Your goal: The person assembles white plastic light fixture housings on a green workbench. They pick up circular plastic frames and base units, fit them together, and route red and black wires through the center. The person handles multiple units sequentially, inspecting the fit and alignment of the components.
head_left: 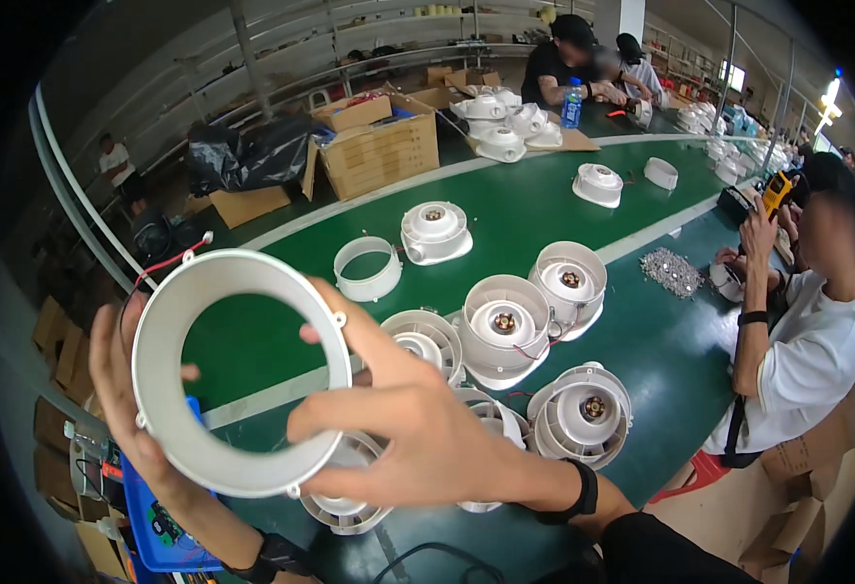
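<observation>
A white plastic ring (pixel 160 360) is held up close in front of me, its open middle facing me. It has small screw lugs round its rim, and a red and black wire (pixel 167 263) with a white plug trails at its upper left. My left hand (pixel 116 380) is wrapped round the ring's left side, with part of its fingers hidden behind. My right hand (pixel 413 419) grips the right wall, fingers curled over the edge. Beneath and beyond my hands stand several round white fan-like housings, among them one housing (pixel 503 326) with a brass-coloured centre.
A blue tray (pixel 140 511) with circuit boards lies at lower left. On the green belt (pixel 525 209) are another white ring (pixel 367 271) and a housing (pixel 435 232). A pile of screws (pixel 671 273) lies near a co-worker (pixel 798 331) holding a yellow tool. A carton (pixel 379 156) stands beyond.
</observation>
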Motion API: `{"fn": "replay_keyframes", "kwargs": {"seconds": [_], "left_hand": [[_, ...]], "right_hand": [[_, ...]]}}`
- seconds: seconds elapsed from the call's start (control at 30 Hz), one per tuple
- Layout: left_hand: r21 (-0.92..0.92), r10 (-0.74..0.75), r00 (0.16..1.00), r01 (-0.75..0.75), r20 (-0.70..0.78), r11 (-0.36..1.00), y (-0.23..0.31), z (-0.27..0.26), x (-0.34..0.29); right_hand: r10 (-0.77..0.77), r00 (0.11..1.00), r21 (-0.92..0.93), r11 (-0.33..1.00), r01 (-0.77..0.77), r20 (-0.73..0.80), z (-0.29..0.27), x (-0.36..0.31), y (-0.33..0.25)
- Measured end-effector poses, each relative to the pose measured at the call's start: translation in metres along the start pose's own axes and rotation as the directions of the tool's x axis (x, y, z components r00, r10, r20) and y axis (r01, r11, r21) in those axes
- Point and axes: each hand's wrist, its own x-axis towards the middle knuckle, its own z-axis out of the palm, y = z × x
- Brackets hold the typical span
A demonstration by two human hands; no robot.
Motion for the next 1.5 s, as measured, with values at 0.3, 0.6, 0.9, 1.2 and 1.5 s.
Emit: {"fn": "replay_keyframes", "kwargs": {"seconds": [0.3,0.6,0.9,1.2,1.5], "left_hand": [[-0.253,-0.428,0.832,0.525,0.352,0.813,-0.067,-0.041,0.004],[0.739,-0.386,0.889,0.431,-0.247,0.518,-0.249,-0.068,-0.053],[0.552,-0.677,0.711,0.493,0.191,0.673,-0.171,-0.069,-0.032],[0.667,-0.578,0.333,-0.358,0.745,0.654,-0.021,0.006,-0.122],[0.802,-0.588,0.615,-0.125,0.525,0.585,-0.202,-0.004,-0.01]], "right_hand": [[0.226,0.956,-0.399,0.907,-0.135,0.189,-0.005,-0.001,-0.004],[0.192,0.683,-0.327,0.942,0.073,0.705,-0.003,-0.007,-0.009],[0.202,0.665,-0.3,0.953,0.034,0.719,-0.004,-0.011,-0.009],[0.263,0.627,-0.301,0.952,-0.048,0.733,-0.018,-0.01,-0.012],[0.25,0.594,-0.324,0.946,0.019,0.765,-0.017,-0.012,-0.016]]}}
